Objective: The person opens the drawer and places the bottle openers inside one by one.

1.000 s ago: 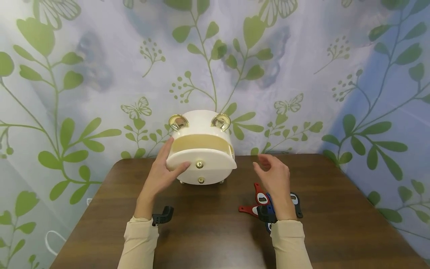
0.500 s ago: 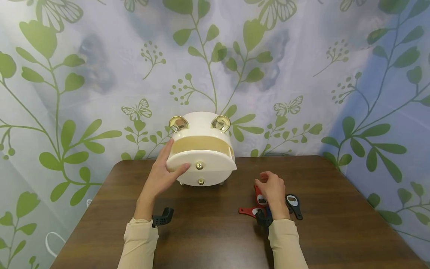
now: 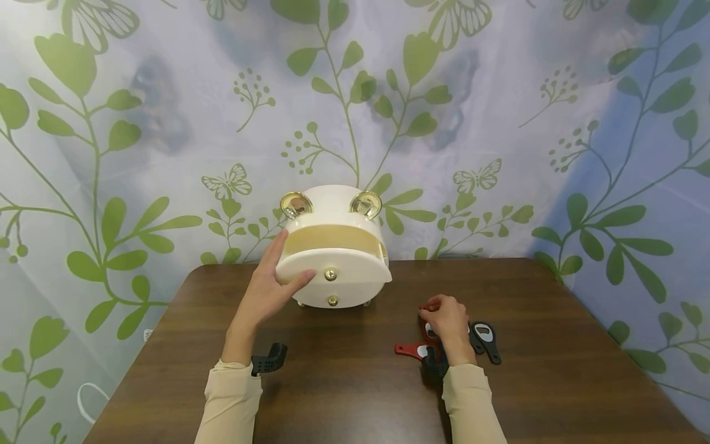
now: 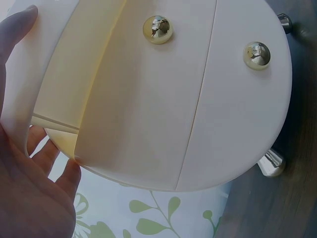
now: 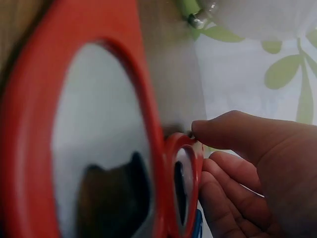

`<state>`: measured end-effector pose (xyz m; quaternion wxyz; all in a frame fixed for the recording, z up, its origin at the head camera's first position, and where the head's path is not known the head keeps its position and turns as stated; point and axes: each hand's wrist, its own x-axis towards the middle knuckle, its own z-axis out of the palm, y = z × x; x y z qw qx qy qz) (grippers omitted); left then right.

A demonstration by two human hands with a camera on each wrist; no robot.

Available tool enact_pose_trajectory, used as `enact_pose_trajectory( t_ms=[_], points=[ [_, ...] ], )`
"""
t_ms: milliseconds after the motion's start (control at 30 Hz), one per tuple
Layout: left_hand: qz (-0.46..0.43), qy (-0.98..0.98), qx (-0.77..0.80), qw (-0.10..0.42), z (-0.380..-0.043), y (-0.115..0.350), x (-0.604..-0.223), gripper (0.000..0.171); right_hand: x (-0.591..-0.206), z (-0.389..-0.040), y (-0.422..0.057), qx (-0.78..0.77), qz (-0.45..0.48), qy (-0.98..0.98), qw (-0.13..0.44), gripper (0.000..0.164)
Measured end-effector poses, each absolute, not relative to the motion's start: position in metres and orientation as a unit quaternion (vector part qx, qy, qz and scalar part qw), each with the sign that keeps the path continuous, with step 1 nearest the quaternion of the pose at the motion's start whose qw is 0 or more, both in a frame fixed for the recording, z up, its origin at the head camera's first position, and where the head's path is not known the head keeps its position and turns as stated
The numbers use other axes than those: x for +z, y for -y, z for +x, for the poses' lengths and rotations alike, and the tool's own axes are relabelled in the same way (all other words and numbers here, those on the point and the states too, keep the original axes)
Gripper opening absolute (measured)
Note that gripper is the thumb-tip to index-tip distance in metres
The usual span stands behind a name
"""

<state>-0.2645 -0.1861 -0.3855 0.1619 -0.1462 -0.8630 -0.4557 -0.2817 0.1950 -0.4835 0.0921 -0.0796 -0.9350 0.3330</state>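
Sleeves of cream cloth (image 3: 230, 394) reach in from the near side, with a black plastic mount (image 3: 269, 359) at each wrist. The right hand (image 3: 446, 320) is down on the tabletop, its thumb and fingertips pinching the narrow end of a red flat bottle opener with a pale oval face (image 5: 197, 171). That opener's long axis runs away from the person, its tip toward the wall and leaning slightly left. A second red oval-faced opener (image 3: 409, 350) lies just beside it, narrow end pointing left, and black oval-faced openers (image 3: 485, 336) lie just to the right. Beyond the pinching fingers and to their left, well apart, stands a glossy white, round-fronted cabinet (image 3: 355, 295) with gold ear-like discs (image 3: 296, 205) on top; its upper drawer (image 3: 355, 264) is pulled forward, showing pale yellow inside. The left hand (image 3: 266, 293) is the nearer one there, fingers relaxed against the cabinet's left side, thumb spread before the front, grasping nothing that I can make out. Under everything runs a dark brown wood-grain table (image 3: 344, 345), and behind it hangs a pale fabric backdrop (image 3: 183, 135) printed with green leaves and butterflies.
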Motion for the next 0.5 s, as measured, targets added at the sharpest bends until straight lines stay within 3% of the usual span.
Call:
enact_pose_trajectory(
  t_ms=[500],
  points=[
    [-0.15,0.864,-0.451,0.165,-0.2637,0.1855,-0.3855,0.1,-0.4867,-0.2828,-0.189,0.336,-0.08,0.932,0.114,0.027]
  ],
)
